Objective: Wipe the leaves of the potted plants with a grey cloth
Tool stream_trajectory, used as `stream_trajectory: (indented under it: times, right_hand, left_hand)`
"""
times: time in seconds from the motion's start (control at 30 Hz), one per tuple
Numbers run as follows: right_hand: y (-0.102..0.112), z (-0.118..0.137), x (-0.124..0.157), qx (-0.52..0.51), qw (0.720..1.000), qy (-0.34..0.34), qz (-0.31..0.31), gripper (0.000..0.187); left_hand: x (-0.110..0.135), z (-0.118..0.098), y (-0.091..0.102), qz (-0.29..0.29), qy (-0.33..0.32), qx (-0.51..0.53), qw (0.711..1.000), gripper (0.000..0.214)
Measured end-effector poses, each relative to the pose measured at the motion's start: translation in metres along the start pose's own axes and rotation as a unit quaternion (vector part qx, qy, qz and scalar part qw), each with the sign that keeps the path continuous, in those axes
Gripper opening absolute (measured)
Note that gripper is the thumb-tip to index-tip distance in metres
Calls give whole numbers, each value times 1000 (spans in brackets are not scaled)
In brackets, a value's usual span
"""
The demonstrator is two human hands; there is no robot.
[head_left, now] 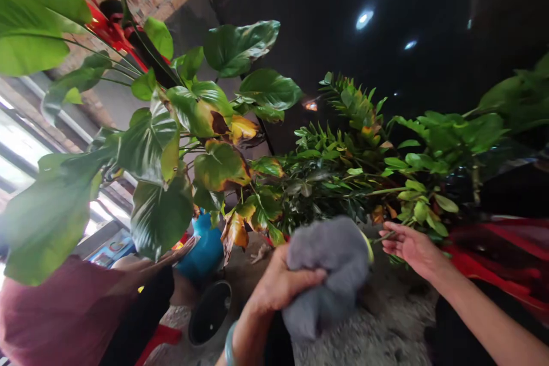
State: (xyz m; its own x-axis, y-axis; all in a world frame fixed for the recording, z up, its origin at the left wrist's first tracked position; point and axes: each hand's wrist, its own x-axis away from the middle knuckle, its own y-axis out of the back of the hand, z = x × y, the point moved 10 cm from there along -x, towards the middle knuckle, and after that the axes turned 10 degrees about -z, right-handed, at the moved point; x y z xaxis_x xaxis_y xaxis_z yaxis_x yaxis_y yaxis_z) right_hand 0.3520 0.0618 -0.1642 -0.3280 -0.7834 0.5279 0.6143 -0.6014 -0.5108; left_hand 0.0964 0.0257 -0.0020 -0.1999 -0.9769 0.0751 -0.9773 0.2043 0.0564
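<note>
My left hand (277, 285) is closed round a grey cloth (328, 271), bunched up and held just below the foliage. My right hand (409, 247) reaches in from the right with fingers stretched out, fingertips touching a thin green stem (388, 235) of the fine-leaved plant (343, 166). To the left rises a big-leaved plant (171, 137) with several yellow and brown leaves (234, 126).
Another person in a maroon sleeve (55, 314) sits at the lower left, a hand (180, 251) raised to a large leaf. A blue pot (206, 249) and a black pot (210, 311) stand below. A red object (497, 257) sits right. Brick wall behind.
</note>
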Motion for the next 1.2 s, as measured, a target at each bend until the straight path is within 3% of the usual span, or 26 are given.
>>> stream_trajectory:
  times: [0.1,0.17,0.2,0.27,0.37,0.43,0.5,0.6,0.67,0.73,0.77,0.87,0.93,0.97,1.03,1.13,1.2]
  right_hand:
    - [-1,0,-2,-2,1000,5,-6,12]
    - [-2,0,-3,2,1000,13,-3,15]
    - [-3,-1,-4,7,1000,14,1,16]
    - [-3,-5,-5,20,1000,12,7,15]
    - [-1,-11,-8,28,999,13,24,13]
    - [-3,-14,-9,35,998,16,52,13]
    - [-5,-14,-10,39,996,16,79,16]
    - [-7,-8,-10,8,995,27,92,19]
    - [-10,-2,-9,-25,995,37,92,18]
    - [-15,0,-6,-45,994,36,94,16]
    - [-18,0,-4,-49,994,34,97,15]
    - [-25,-3,1,-46,992,21,115,13]
    - [-24,-6,3,-40,992,9,118,12]
    - [-22,-6,3,-38,993,5,114,12]
    - [-15,-4,1,-37,995,6,96,9]
    - [-9,0,1,-34,996,13,78,5]
    - [-9,1,2,-29,997,16,77,5]
  left_hand:
    - [-17,-69,45,-195,-130,68,970,43]
    - [-30,-81,60,-285,-148,74,944,44]
    - [-39,-75,57,-296,-133,60,944,42]
    - [-55,-44,36,-244,-71,14,967,37]
    - [-53,12,-16,-51,30,-36,998,31]
    - [-39,24,-41,52,60,-39,996,30]
    - [-38,3,-46,60,25,-27,998,31]
    - [-60,-54,-34,-50,-95,-3,994,37]
    - [-79,-70,-31,-115,-140,7,983,40]
    - [-93,-52,-41,-126,-115,-11,985,37]
    - [-96,-34,-50,-100,-83,-33,991,33]
    - [-76,25,-83,63,28,-111,991,28]
    - [-51,37,-93,153,63,-135,977,32]
    - [-43,31,-93,170,63,-132,975,32]
    - [-44,-1,-88,147,26,-93,984,33]
    - [-72,-63,-73,21,-93,23,995,39]
    - [-91,-75,-66,-58,-134,79,986,44]
